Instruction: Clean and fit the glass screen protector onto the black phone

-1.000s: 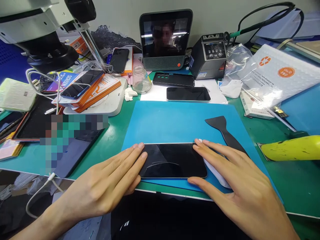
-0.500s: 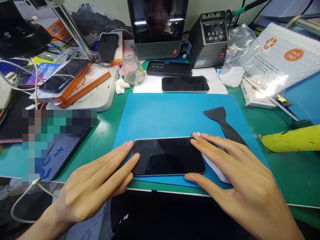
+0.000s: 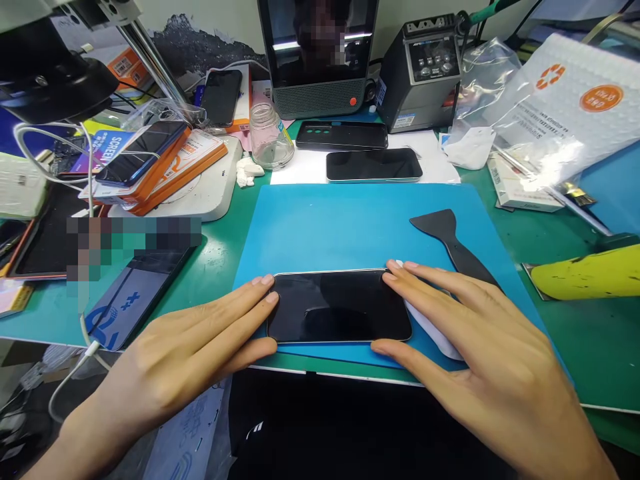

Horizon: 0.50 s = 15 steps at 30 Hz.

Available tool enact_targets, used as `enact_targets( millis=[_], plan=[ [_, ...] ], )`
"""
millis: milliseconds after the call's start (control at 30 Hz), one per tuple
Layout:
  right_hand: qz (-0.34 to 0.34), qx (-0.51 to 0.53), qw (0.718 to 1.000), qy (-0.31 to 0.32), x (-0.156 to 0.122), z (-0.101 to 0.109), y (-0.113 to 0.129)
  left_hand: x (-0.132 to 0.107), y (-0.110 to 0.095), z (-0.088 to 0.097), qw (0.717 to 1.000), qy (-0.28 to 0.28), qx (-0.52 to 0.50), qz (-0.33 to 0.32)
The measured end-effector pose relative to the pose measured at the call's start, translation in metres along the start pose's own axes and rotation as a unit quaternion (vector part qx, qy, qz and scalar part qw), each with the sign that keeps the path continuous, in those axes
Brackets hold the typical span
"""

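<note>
Left hand (image 3: 187,357) grasping phone (image 3: 337,303) by left end, right hand (image 3: 495,353) grasping right end, phone lying on blue mat (image 3: 330,227)

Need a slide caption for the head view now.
Left hand and right hand at opposite ends of a black-screened phone on a blue mat, a dark scraper lying beyond the right hand.

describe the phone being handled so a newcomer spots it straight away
Find the green bench, then its blue mat. Near the mat's front edge lies a black-screened phone. Unlike the other phones, it has the left hand and right hand at its ends.
</note>
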State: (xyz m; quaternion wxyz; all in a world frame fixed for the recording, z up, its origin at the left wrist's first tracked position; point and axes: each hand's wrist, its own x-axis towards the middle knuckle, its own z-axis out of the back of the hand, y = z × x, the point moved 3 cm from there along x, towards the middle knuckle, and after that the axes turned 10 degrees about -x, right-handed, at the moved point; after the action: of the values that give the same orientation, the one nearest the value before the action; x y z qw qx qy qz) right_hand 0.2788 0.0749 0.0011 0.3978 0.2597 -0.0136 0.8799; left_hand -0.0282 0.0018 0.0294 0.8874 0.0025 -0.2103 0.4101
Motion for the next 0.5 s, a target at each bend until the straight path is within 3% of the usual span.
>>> enact_targets(
  millis=[267, 500],
  plan=[
    [-0.007, 0.0, 1.0, -0.01, 0.0, 0.001, 0.002, 0.013, -0.005, 0.008, 0.994, 0.06, 0.05, -0.074],
    [-0.01, -0.005, 1.0, -0.011, 0.0, 0.005, 0.004, 0.016, -0.008, 0.004, 0.989, 0.04, 0.076, -0.123]
  ],
)
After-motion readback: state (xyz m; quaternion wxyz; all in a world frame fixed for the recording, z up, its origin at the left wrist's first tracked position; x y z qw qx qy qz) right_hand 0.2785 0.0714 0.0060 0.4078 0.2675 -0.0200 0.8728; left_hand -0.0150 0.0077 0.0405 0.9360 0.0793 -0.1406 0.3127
